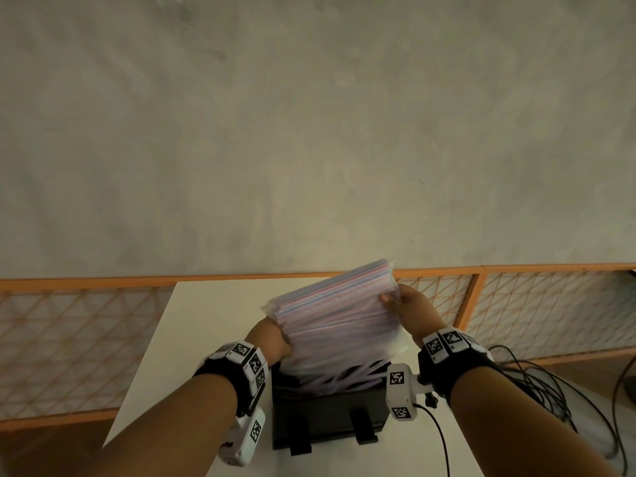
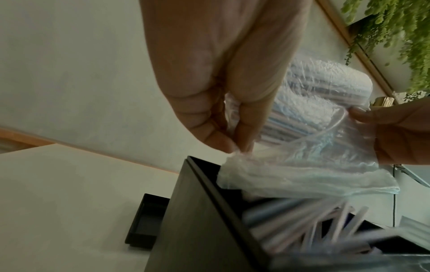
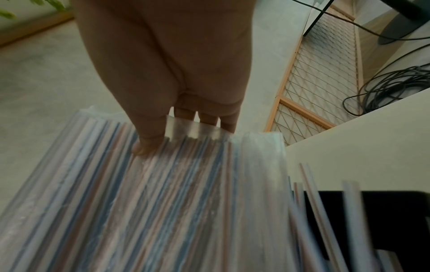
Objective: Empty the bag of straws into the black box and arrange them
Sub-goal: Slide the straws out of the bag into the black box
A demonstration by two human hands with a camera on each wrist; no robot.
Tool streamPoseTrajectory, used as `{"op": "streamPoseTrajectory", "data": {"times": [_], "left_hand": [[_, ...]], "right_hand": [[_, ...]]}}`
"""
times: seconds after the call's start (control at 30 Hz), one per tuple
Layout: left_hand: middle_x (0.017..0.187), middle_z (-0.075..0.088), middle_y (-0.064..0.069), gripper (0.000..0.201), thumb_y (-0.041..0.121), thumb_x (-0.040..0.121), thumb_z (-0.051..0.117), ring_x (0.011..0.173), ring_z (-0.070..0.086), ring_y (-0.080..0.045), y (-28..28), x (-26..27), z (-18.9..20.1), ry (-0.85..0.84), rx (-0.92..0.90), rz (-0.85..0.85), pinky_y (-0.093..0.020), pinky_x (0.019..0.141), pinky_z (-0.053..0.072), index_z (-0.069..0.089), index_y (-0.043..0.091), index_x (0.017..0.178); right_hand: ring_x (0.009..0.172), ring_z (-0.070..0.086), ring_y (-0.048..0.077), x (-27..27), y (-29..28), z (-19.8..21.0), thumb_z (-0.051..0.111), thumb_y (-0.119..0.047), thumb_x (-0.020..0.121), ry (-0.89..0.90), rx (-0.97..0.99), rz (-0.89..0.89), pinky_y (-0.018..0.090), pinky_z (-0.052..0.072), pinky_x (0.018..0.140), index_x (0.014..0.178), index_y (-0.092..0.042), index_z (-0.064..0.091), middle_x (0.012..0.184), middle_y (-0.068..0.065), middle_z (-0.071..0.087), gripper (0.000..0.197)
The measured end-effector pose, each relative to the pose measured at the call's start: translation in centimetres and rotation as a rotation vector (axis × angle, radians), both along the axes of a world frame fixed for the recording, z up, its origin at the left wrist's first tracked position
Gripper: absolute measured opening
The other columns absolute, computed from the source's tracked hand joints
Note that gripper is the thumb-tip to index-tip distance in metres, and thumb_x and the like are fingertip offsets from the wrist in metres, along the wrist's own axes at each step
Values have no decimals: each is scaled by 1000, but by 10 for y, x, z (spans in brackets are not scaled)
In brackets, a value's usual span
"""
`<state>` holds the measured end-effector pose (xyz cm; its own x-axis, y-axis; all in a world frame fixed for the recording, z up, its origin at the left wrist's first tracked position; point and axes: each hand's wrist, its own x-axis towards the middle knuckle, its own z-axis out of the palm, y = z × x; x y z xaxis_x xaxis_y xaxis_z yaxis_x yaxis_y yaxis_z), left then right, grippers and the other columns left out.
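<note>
A clear plastic bag of pink, blue and white straws [image 1: 337, 311] is tilted mouth-down over the black box [image 1: 327, 416] at the table's near edge. My left hand [image 1: 275, 339] pinches the bag's lower left edge [image 2: 235, 149] near its open mouth. My right hand [image 1: 406, 304] grips the bag's raised far end, thumb on top [image 3: 149, 143] and fingers behind the plastic. Loose straws [image 1: 347, 376] spill from the mouth into the box [image 2: 209, 220] and lie crossed there [image 2: 314, 226]. In the right wrist view the striped bag [image 3: 144, 202] fills the frame, with straws sliding into the box [image 3: 384, 220].
The box stands on a white table [image 1: 192, 339]. A small black lid or tray [image 2: 145, 222] lies beside it. An orange-framed mesh fence [image 1: 516, 304] runs behind the table. Black cables [image 1: 550, 383] coil at the right. Grey floor lies beyond.
</note>
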<state>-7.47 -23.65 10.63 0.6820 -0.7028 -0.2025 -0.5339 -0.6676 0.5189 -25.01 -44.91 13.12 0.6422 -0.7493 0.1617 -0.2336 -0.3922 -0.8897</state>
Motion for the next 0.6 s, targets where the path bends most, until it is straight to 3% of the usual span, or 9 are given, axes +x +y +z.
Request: {"op": "streamPoseTrajectory", "data": {"times": [0.13,0.2,0.27,0.3,0.43,0.5,0.6], "left_hand": [[119,64,-20,26,9,91,53,109,60,-30,3,-2,5,4,9,-12,-32,92,46,63,-3,112],[94,66,-15,11,9,87,57,91,59,-24,4,-1,4,24,-8,-24,-28,75,47,66,4,89],[68,53,-2,22,10,81,63,77,55,-19,2,2,-4,89,-69,-22,-21,59,41,52,15,63],[66,51,0,26,13,79,67,74,55,-18,3,2,-5,147,-95,-16,-20,57,41,50,18,61],[89,66,5,29,18,73,80,87,62,-14,7,-1,-6,424,-289,-16,-24,79,49,56,29,84],[95,67,8,33,16,76,78,88,62,-8,8,-2,-6,512,-397,-33,-22,77,50,56,36,91],[108,67,1,37,20,78,77,102,63,-17,8,-1,-6,597,-478,9,-35,85,54,53,41,96]], "right_hand": [[90,60,27,1,0,0,62,-17,90,4,-6,-11,49,48,90,94,-2,67,96,19,68,16],[94,62,31,0,-2,-2,61,-17,90,18,-18,-30,49,47,90,95,-6,68,98,17,69,14],[96,62,32,0,-5,-5,60,-18,90,27,-17,-45,49,47,91,96,-8,68,99,16,70,14],[94,62,30,-1,-7,-6,59,-18,91,28,-16,-46,48,47,90,96,-9,68,98,14,70,14],[85,57,22,-6,-9,-7,60,-23,91,41,-18,-46,41,46,83,99,-12,67,90,5,66,15],[80,54,19,-8,-7,-7,59,-24,92,53,-12,-49,38,44,79,101,-10,67,85,3,64,19],[76,52,18,-10,-6,-9,58,-22,92,62,-3,-53,36,42,77,99,-8,67,78,0,61,18]]}}
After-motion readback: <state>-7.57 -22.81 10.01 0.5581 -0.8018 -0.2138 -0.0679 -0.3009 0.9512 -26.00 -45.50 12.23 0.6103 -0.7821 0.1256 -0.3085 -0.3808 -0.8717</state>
